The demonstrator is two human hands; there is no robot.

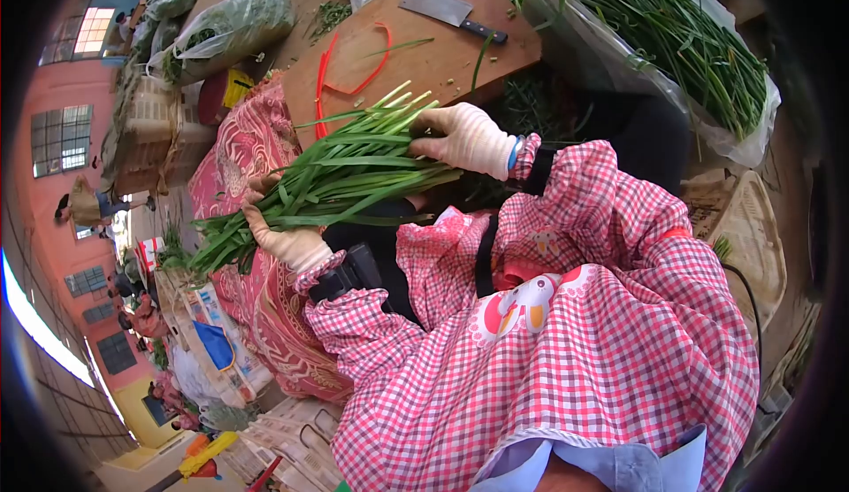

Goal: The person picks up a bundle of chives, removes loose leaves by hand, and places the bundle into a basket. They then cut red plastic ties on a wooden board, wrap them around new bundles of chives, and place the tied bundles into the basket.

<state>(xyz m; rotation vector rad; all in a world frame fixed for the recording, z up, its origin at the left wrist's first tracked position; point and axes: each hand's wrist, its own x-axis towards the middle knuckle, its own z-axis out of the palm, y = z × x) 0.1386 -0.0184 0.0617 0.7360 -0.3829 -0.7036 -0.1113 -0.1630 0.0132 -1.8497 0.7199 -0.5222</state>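
A bunch of garlic chives (pixel 340 169) lies across both of my gloved hands, pale stem ends at the upper right and green tips at the lower left. My left hand (pixel 287 240) is closed around the leafy end. Near the stem ends, my right hand (pixel 464 138) grips the bunch from the side, its thumb over the leaves. Just beyond, a wooden board (pixel 442 54) carries a looped red strap (pixel 322 80) and a cleaver (pixel 451 12) with a black handle. Loose leaf bits are scattered on the board.
At the upper right, a large plastic-lined heap of long chives (pixel 672 41) stands beside the board. Filled plastic bags (pixel 234 27) lie at the upper left. A patterned red cloth (pixel 265 315) hangs at my left. Crates (pixel 155 129) and other people (pixel 88 204) are farther left.
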